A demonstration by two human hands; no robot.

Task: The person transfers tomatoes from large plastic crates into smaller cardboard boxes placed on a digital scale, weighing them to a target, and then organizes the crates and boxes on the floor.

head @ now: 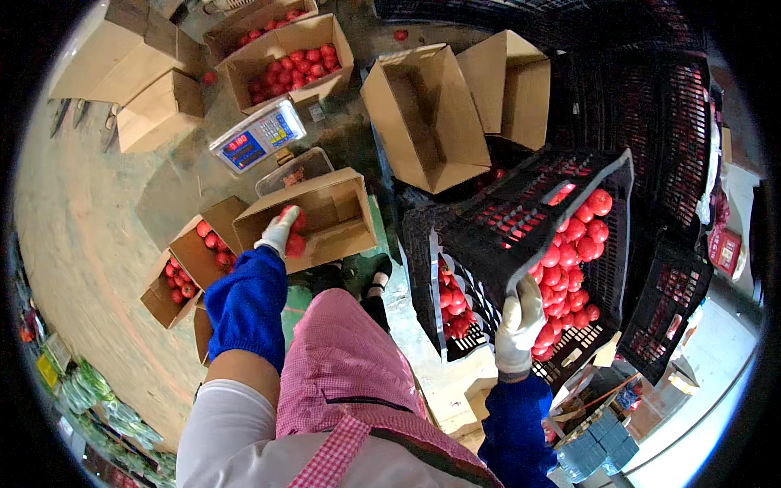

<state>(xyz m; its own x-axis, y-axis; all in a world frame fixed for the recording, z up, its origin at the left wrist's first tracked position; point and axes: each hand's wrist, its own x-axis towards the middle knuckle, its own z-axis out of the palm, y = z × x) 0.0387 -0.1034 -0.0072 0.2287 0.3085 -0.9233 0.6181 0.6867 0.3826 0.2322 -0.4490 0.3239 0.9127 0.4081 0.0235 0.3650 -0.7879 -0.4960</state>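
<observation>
My left hand (278, 234), in a white glove, reaches into an open cardboard box (338, 245) with its fingers around a red tomato (299, 221). Another tomato (295, 246) shows just below it in the box. My right hand (520, 329), also gloved, grips the rim of a black plastic crate (506, 229). That crate is tilted, its open side towards me, and many tomatoes (564, 262) are heaped inside. Part of the right hand's grip is hidden behind the rim. A second black crate (421, 274) with tomatoes lies beneath and left of the tilted one.
A digital scale (259, 135) with a lit display stands beyond the cardboard box. Boxes of tomatoes (329, 36) (201, 253) stand behind it and at left. Open cardboard boxes (427, 116) (528, 91) lean at the back. Stacked black crates (622, 110) rise at right.
</observation>
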